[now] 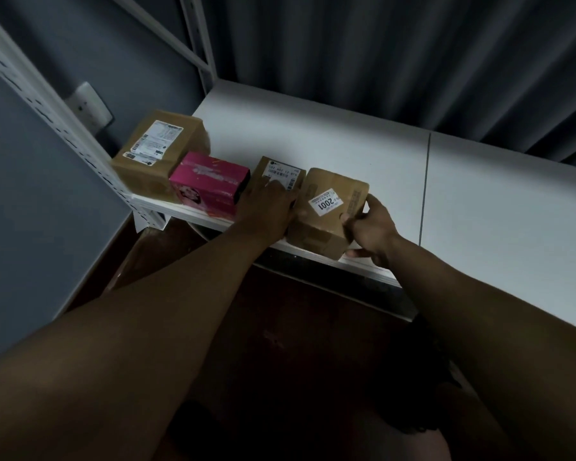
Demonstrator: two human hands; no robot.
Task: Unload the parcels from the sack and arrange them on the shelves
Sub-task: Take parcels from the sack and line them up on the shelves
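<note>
Your right hand (369,224) grips the right edge of a brown cardboard parcel with a white "2001" sticker (330,211), fingers curled over its corner, while your left hand (266,207) lies flat against that parcel's left side and over a small brown box with a printed label (281,173). Both sit at the front edge of the white shelf (346,144), in a row with a pink printed carton (210,186) and a larger brown cardboard box (157,151) at the far left.

4 parcels (330,211) stand side by side along the shelf (346,144) front.
</note>
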